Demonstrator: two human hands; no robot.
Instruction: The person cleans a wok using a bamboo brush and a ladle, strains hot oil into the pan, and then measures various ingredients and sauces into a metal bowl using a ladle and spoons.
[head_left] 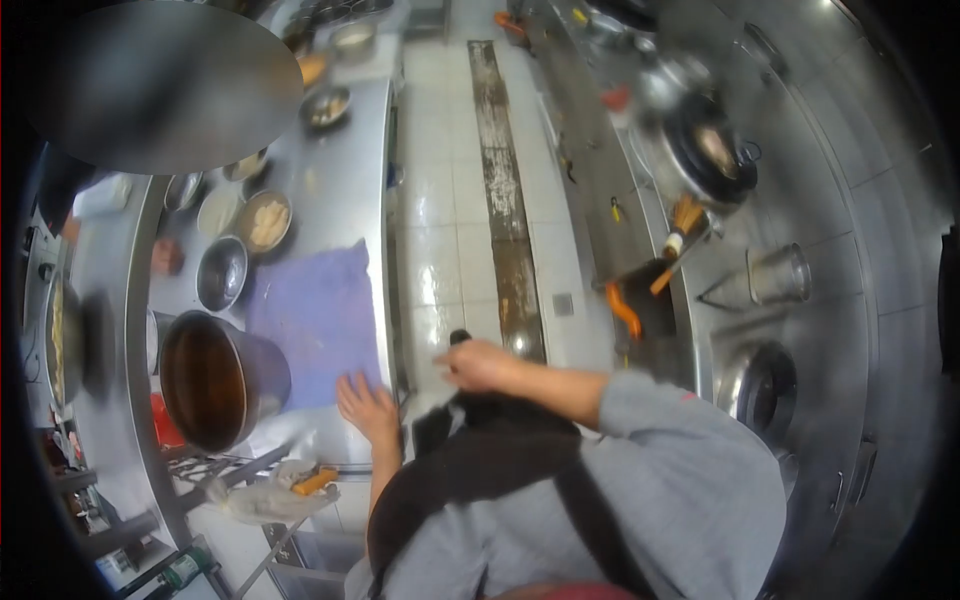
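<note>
My left hand lies with its fingers spread on the lower edge of a purple cloth, which is spread on the steel counter. Left of the cloth stands a large metal pot with brown contents. My right hand is in front of my body, above the tiled floor and apart from the counter. Its fingers are curled together and blurred; whether anything is in them cannot be made out.
Beyond the cloth are an empty metal bowl and a bowl of pale food. On the right are a stove with a dark wok, a brush and a metal strainer or cup. A drain strip crosses the floor.
</note>
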